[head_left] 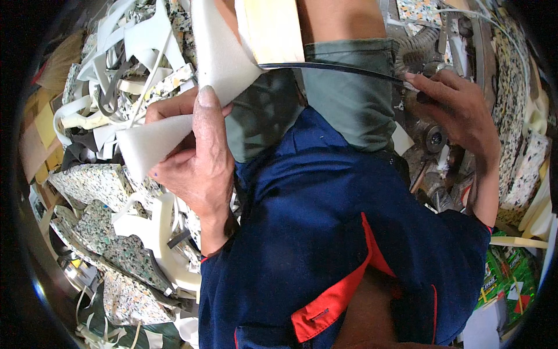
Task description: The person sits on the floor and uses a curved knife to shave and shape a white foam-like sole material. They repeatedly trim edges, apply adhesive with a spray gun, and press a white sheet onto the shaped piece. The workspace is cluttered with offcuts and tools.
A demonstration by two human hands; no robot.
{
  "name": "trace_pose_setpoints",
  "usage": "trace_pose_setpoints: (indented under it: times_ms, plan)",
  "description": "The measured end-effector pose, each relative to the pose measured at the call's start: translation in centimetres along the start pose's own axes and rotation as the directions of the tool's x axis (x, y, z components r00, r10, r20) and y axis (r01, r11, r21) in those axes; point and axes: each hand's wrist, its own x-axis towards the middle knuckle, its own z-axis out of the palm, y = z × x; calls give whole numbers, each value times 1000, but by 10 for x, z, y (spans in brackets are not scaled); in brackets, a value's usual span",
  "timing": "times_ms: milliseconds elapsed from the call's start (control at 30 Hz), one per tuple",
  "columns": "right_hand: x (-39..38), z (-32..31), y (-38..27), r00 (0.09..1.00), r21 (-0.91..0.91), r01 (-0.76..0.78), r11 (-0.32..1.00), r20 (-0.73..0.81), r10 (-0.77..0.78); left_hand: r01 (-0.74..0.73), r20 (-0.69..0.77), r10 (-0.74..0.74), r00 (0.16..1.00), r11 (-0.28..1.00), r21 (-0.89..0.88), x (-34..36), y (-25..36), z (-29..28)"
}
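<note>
My left hand (200, 145) is closed on a white foam piece (224, 55), thumb on top and fingers beneath, its narrow lower end sticking out left of the hand. My right hand (456, 110) pinches the end of a long, thin, dark knife blade (340, 68); whether it has a handle cannot be seen. The blade spans my thighs from right to left, and its far tip meets the foam's right corner. Just beyond the blade, a pale wooden board (271, 32) stands between my legs, close to the foam's edge.
White foam offcuts (142, 41) and speckled foam slabs (96, 183) are heaped along the left. To the right lie a ribbed hose (419, 45), greasy metal parts (434, 136) and a green package (511, 273). Speckled foam (514, 110) lines the far right.
</note>
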Motion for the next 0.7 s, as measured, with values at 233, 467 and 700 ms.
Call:
trace_pose_setpoints:
  times_ms: [233, 467, 700]
  plan:
    - [13, 6, -7, 990, -94, 69, 993, -119, -80, -48, -55, 44, 998, 996, -76, 2, 1, -1]
    - [-6, 8, 2, 992, -197, 66, 978, -96, -86, -8, -30, 7, 1000, 999, -47, -2, 0, -7]
    - [3, 3, -2, 989, -304, 101, 947, -70, -128, -8, -40, 2, 999, 990, -141, -3, 0, -6]
